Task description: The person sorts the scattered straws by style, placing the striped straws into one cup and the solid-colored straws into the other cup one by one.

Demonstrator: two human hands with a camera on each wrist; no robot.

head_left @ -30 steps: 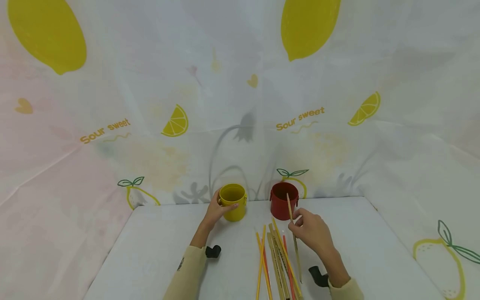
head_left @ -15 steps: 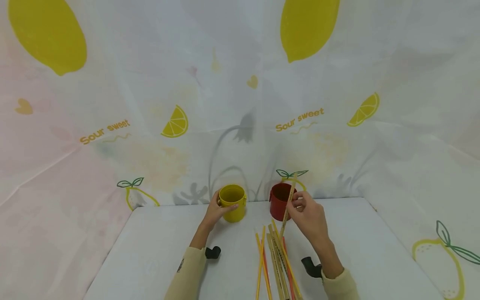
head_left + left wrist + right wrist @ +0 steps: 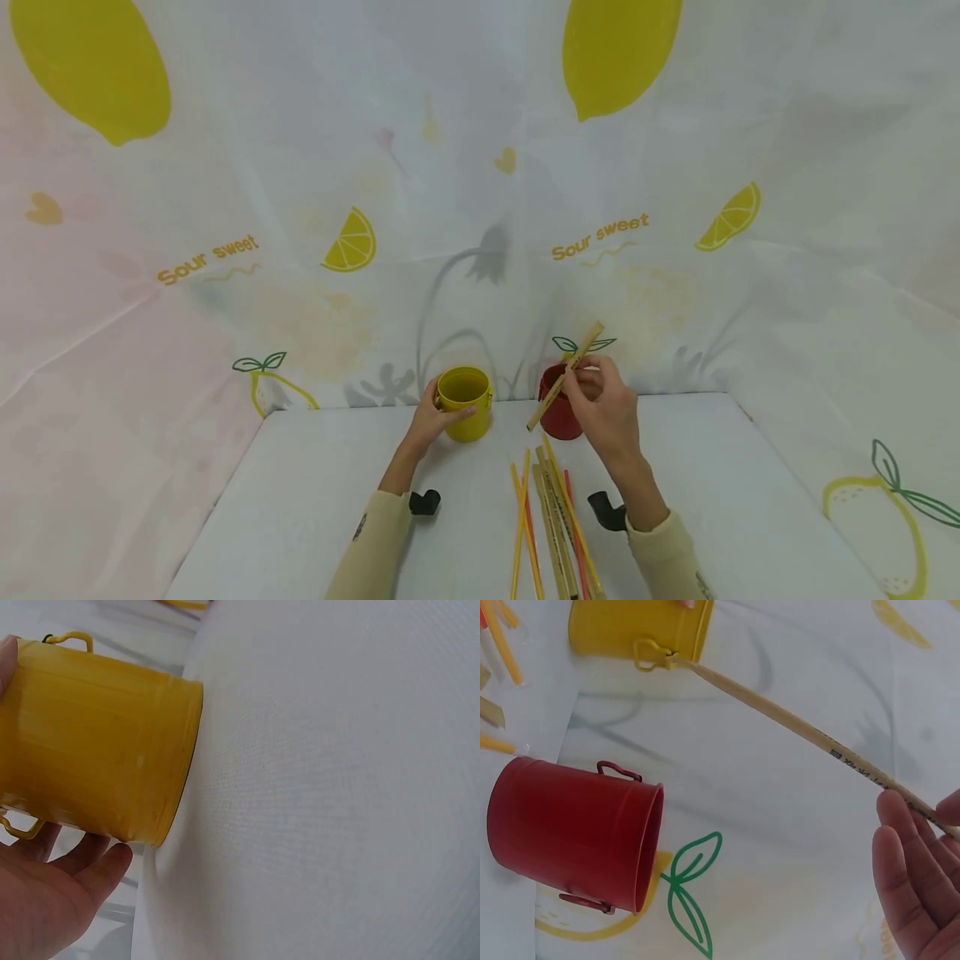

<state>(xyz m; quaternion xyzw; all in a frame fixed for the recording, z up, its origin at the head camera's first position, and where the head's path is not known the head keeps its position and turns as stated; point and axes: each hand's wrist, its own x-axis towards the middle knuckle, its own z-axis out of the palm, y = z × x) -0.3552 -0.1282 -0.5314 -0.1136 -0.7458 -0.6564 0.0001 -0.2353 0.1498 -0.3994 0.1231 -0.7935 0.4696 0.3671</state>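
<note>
My left hand (image 3: 429, 423) holds the yellow bucket (image 3: 471, 430), which stands upright at the back of the table. Its thumb crosses the bucket's front and the other fingers are at the side and behind. My right hand (image 3: 611, 421) pinches a wooden chopstick (image 3: 545, 407) between thumb and fingers. In the head view the stick slants up to the right, in front of the red bucket (image 3: 562, 422). In the right wrist view black printing shows along the chopstick (image 3: 802, 727), and its tapered end points toward the yellow bucket (image 3: 615, 630). The red bucket stands upright, apart from the yellow one.
Several wooden chopsticks (image 3: 552, 517) lie on the table's front middle, mixed with yellow sticks (image 3: 519, 533) and red sticks (image 3: 581, 550). A lemon-printed cloth (image 3: 450, 200) hangs right behind the table (image 3: 315, 500). Black wrist mounts (image 3: 425, 502) protrude beside the forearms.
My right hand has moved up and left, lifting the chopstick off the pile area and turning it from near upright to a rightward slant before the red bucket. My left hand stays put.
</note>
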